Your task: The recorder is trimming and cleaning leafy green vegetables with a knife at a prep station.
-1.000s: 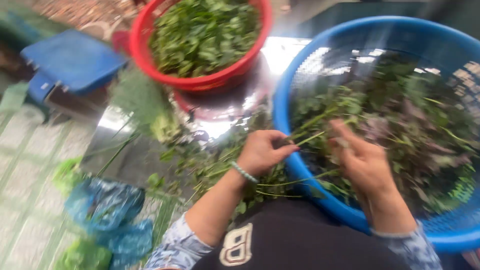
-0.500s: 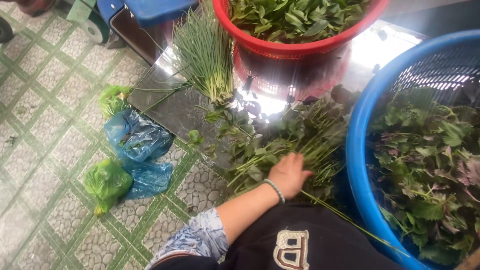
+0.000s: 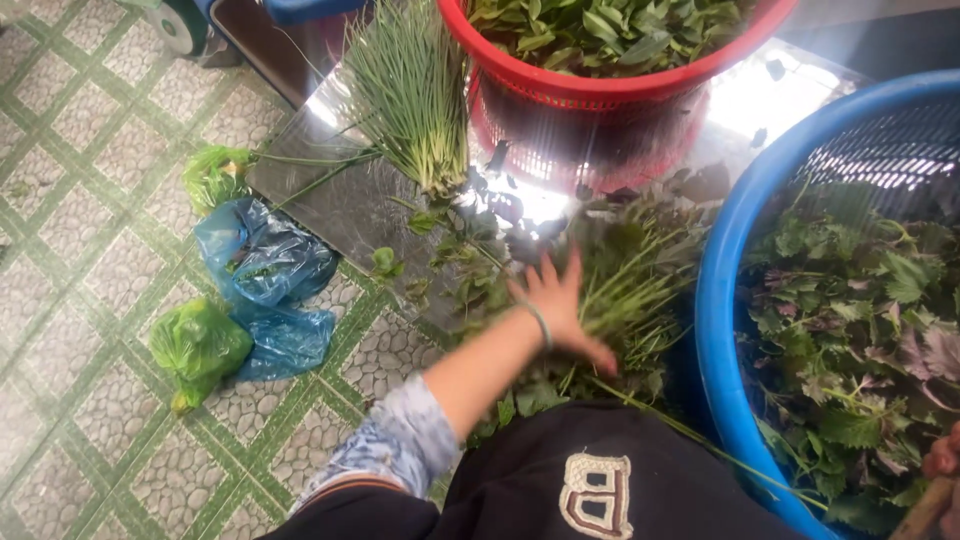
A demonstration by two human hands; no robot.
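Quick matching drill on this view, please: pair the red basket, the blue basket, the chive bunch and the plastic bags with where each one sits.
Things:
1. red basket
2. blue basket
3. chive bunch
4. plastic bags

Places:
A. on the tiled floor, left of the metal sheet
B. top centre, full of green leaves
C. right edge, holding green and purple leaves
D. lying on the metal sheet, left of the red basket

Pairs: 1-B, 2-C, 3-D, 4-A
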